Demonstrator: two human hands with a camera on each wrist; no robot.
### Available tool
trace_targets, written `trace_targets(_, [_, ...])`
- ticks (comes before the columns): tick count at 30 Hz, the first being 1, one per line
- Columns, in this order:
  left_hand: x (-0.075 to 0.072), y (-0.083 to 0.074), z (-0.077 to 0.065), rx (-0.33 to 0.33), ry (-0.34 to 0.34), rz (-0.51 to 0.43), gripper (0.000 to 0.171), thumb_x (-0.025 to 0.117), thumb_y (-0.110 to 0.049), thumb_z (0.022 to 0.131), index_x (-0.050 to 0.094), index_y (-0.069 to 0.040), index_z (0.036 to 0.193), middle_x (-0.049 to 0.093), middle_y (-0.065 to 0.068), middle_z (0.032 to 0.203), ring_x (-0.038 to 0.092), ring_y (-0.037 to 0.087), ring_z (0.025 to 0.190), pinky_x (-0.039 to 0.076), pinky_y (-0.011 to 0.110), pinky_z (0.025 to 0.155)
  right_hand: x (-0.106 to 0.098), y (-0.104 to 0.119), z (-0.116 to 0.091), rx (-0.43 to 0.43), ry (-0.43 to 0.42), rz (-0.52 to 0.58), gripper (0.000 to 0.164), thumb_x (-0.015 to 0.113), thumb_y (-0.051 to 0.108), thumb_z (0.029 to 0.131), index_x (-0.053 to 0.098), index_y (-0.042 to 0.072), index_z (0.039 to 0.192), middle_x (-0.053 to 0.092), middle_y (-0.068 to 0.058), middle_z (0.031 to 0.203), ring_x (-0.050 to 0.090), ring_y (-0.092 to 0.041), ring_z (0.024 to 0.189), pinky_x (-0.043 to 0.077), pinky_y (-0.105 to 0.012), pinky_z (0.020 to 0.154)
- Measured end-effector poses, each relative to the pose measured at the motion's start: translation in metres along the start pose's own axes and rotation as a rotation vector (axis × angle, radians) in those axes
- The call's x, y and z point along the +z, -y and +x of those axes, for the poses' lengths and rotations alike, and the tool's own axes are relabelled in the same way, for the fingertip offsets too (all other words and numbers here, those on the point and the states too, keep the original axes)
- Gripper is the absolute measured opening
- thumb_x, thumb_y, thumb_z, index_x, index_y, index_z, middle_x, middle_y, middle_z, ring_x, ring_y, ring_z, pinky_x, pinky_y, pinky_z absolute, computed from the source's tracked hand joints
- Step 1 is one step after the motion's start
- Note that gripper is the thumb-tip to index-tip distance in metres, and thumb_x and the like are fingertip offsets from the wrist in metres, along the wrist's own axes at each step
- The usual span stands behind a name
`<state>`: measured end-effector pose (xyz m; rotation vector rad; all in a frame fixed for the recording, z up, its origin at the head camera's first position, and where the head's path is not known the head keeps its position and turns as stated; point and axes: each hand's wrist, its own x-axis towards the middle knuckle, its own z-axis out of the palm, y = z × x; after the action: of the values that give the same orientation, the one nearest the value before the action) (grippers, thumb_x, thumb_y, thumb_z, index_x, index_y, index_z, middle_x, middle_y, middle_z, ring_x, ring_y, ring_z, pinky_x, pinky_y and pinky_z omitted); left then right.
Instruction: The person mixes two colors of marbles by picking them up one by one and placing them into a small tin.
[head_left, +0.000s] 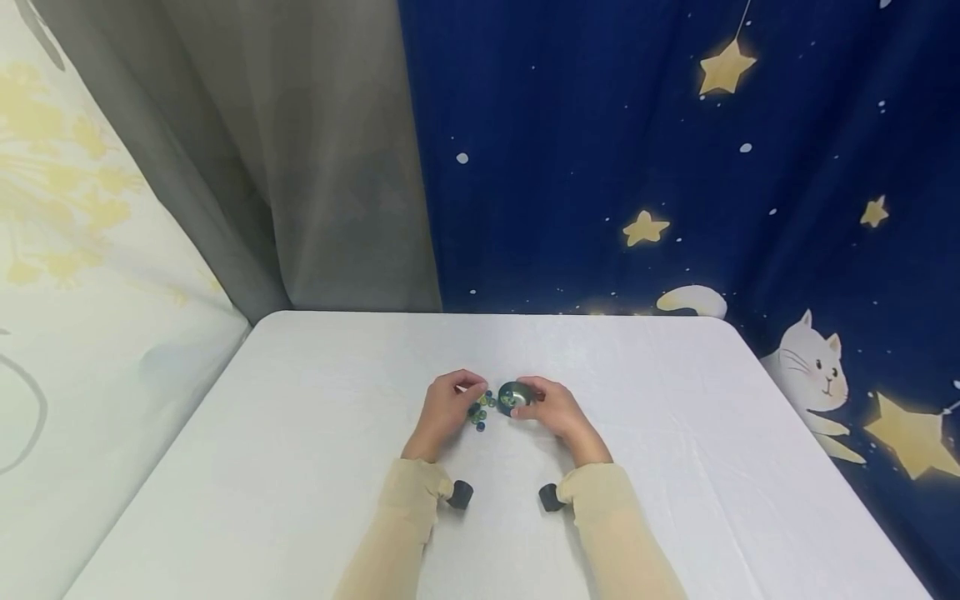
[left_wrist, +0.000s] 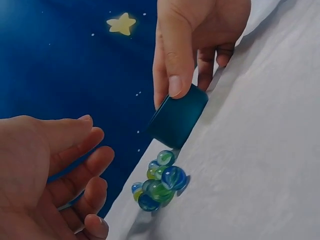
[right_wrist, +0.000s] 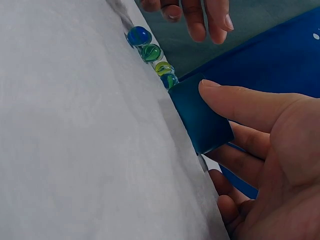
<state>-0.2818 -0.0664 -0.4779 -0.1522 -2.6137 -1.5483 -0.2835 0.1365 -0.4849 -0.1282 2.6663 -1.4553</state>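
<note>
My right hand (head_left: 561,410) grips a small round teal tin (left_wrist: 181,117) by its wall, thumb on one side and fingers on the other. The tin is tilted, its mouth turned partly to the left, and a few marbles (head_left: 510,401) show inside it in the head view. Just left of the mouth, several blue, green and yellow glass marbles (left_wrist: 159,191) lie clustered on the table. Beside them is my left hand (head_left: 446,410); in the left wrist view its fingers are loosely bent, apart from the marbles, with nothing seen between them.
A white cloth covers the table (head_left: 300,467). Behind it hang a grey curtain (head_left: 345,167) and a dark blue curtain (head_left: 570,167) with stars and a cat. Both sleeved wrists carry small black devices (head_left: 461,495).
</note>
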Motion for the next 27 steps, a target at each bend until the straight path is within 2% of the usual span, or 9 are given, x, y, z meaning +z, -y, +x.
trace_targets(9, [-0.008, 0.005, 0.002, -0.033, 0.060, 0.039, 0.011, 0.067, -0.024, 0.091, 0.073, -0.014, 0.092, 0.064, -0.002, 0.086, 0.054, 0.017, 0.078, 0.043, 0.034, 0.072, -0.001, 0.002, 0.001, 0.005, -0.002, -0.003, 0.055, 0.082, 0.017, 0.075, 0.064, 0.015, 0.126, 0.060, -0.011, 0.130, 0.052, -0.036, 0.122, 0.037, -0.054, 0.101])
trace_targets(14, [-0.015, 0.008, 0.000, -0.033, 0.155, 0.059, 0.010, 0.066, -0.024, 0.092, 0.072, -0.017, 0.095, 0.066, -0.002, 0.101, 0.054, 0.016, 0.082, 0.044, 0.034, 0.074, 0.000, 0.002, 0.000, 0.012, -0.004, 0.001, 0.055, 0.082, 0.017, 0.075, 0.064, 0.015, 0.127, 0.059, -0.012, 0.131, 0.052, -0.036, 0.123, 0.037, -0.054, 0.101])
trace_targets(18, [-0.019, 0.010, -0.002, -0.043, 0.222, 0.069, 0.009, 0.067, -0.025, 0.092, 0.071, -0.018, 0.095, 0.065, -0.003, 0.100, 0.055, 0.017, 0.083, 0.045, 0.035, 0.075, 0.002, 0.001, -0.001, 0.022, -0.003, 0.006, 0.057, 0.082, 0.017, 0.074, 0.063, 0.014, 0.128, 0.059, -0.013, 0.132, 0.052, -0.037, 0.123, 0.037, -0.054, 0.101])
trace_targets(22, [-0.023, 0.015, -0.004, -0.019, 0.264, 0.102, 0.007, 0.064, -0.018, 0.093, 0.071, -0.018, 0.095, 0.063, -0.003, 0.100, 0.056, 0.017, 0.089, 0.045, 0.040, 0.083, 0.003, 0.001, -0.002, 0.019, -0.008, 0.007, 0.058, 0.083, 0.016, 0.073, 0.063, 0.013, 0.127, 0.060, -0.013, 0.130, 0.053, -0.037, 0.121, 0.038, -0.055, 0.100])
trace_targets(27, [-0.026, 0.018, -0.005, 0.009, 0.272, 0.144, 0.017, 0.060, -0.006, 0.093, 0.071, -0.019, 0.093, 0.063, 0.000, 0.105, 0.056, 0.022, 0.101, 0.042, 0.046, 0.094, 0.002, 0.003, -0.002, 0.012, -0.012, -0.003, 0.057, 0.083, 0.017, 0.072, 0.064, 0.013, 0.126, 0.061, -0.013, 0.129, 0.053, -0.037, 0.120, 0.038, -0.056, 0.099])
